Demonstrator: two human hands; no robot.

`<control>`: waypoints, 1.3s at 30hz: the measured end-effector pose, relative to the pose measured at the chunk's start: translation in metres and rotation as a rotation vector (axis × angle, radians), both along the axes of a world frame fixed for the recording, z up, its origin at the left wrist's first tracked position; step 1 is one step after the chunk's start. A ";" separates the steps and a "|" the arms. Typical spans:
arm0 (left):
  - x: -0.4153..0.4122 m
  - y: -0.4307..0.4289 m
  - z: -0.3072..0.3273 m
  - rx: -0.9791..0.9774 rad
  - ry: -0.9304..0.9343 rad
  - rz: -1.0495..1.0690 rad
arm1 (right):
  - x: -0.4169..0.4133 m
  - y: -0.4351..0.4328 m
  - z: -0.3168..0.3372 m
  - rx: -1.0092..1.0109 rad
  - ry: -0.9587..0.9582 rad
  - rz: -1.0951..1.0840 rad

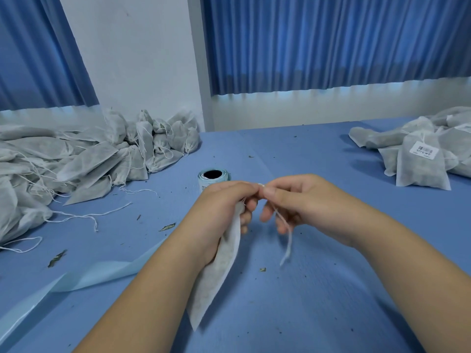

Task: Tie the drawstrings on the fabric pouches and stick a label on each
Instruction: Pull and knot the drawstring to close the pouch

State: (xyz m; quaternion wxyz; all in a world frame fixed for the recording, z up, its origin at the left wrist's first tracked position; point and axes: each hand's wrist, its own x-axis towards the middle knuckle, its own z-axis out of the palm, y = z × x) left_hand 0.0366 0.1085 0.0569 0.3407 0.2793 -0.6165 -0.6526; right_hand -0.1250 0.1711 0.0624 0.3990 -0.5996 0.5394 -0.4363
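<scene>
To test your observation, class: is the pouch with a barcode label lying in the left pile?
No, the labelled pouch lies on the right pile, far from the left pile.

Soft even daylight, motion-blurred drawstring (287,240), wide-angle bowing

white pouch (219,276); blue table (305,301)

Worn on the head, wide-angle, facing forward and down over the blue counter (305,307); close above the left hand (224,207) and right hand (308,200), yet reaching back to the curtains (331,47) and wall (132,59).
</scene>
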 end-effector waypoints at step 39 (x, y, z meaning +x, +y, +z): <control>0.001 -0.003 0.004 0.298 -0.006 -0.209 | -0.003 -0.003 -0.001 -0.266 0.439 -0.417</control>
